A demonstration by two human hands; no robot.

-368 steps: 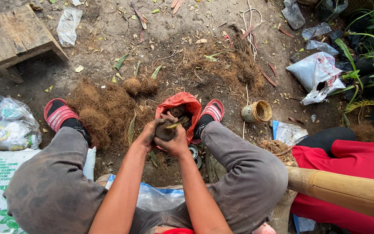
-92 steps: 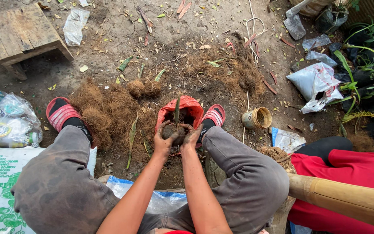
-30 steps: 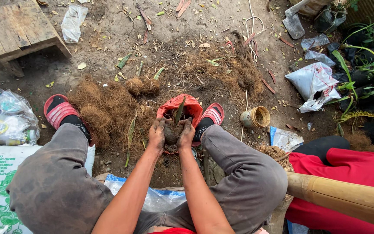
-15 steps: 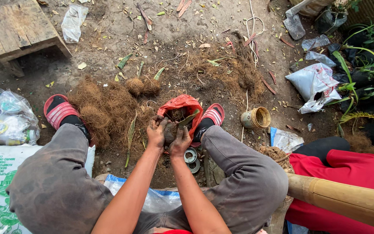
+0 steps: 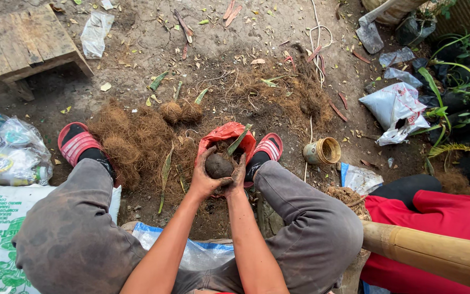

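I see bare brown dirt ground [image 5: 153, 43] in flat daylight, littered with dry leaves. Low weathered wooden stool [image 5: 25, 41] upper left. Crumpled clear plastic bag [image 5: 97, 31] just right of stool. Green potted plants [image 5: 458, 71] far right of stool.

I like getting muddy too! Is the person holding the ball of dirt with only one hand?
No, both the left hand and right hand cup the soil ball.

Round dark soil ball [image 5: 219, 165] with one green leaf, cupped above open red bag [image 5: 226, 134].
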